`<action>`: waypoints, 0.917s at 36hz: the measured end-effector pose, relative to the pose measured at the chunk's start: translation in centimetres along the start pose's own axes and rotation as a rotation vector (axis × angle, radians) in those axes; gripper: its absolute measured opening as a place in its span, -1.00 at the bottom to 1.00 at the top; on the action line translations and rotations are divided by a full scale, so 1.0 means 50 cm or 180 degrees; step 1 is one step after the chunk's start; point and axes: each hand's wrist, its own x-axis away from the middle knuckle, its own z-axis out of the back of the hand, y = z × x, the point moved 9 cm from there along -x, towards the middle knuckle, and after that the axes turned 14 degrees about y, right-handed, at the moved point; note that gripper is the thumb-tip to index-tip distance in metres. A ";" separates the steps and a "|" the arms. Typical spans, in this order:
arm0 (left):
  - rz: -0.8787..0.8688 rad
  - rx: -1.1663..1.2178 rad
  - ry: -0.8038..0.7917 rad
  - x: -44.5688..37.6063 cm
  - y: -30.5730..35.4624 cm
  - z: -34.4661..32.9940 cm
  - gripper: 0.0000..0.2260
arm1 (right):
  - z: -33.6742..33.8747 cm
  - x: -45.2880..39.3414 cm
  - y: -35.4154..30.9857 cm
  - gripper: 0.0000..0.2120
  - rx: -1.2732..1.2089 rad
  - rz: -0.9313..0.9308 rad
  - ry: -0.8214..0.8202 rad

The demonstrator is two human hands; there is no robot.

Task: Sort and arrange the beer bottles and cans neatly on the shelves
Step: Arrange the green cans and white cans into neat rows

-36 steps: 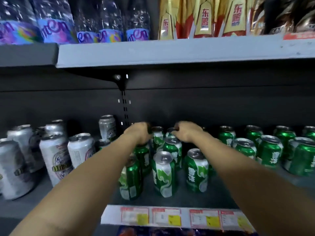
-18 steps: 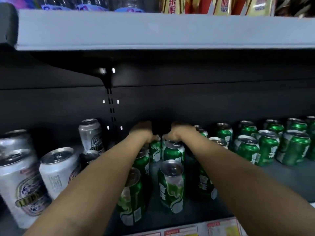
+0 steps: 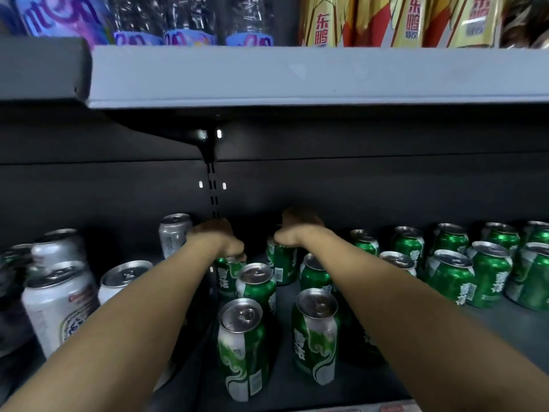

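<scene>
Left hand (image 3: 218, 237) and right hand (image 3: 298, 230) each grip a green can at the shelf's (image 3: 490, 331) back

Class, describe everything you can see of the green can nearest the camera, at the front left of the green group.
The front green can stands upright near the shelf front edge, slightly tilted in this wide view. Shiny metal body, green with white swirls and a white label panel; silver lid with its pull tab flat, so it looks unopened. Nothing touches it; the left arm passes beside it.

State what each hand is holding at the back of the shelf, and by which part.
The left hand grips a green can by its top rim; the right hand grips another green can likewise, from above.
</scene>
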 end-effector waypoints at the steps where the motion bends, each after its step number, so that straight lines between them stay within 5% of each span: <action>1: 0.0000 -0.0042 -0.0017 0.001 -0.011 0.001 -0.49 | -0.007 0.000 -0.019 -0.50 -0.0031 0.0059 -0.0037; 14: 0.0104 -0.0317 -0.0180 0.029 -0.063 0.008 -0.61 | -0.088 0.009 -0.131 -0.56 -0.0055 0.0530 -0.0441; 18: 0.0066 -0.0235 0.0486 0.031 -0.036 0.041 -0.61 | -0.067 0.006 -0.088 -0.38 -0.0065 0.0429 -0.0708; 21: -0.0226 -0.0029 0.0831 0.040 0.018 0.066 -0.63 | -0.046 0.018 -0.042 -0.30 -0.0082 0.0280 -0.1107; 28: -0.0857 0.0037 0.0330 0.072 0.139 0.028 -0.58 | -0.040 0.077 0.090 -0.18 0.1030 -0.0073 -0.2196; 33: -0.0895 -0.0104 0.0205 0.083 0.157 -0.002 -0.58 | -0.040 0.097 0.095 -0.51 0.0783 0.0070 -0.1993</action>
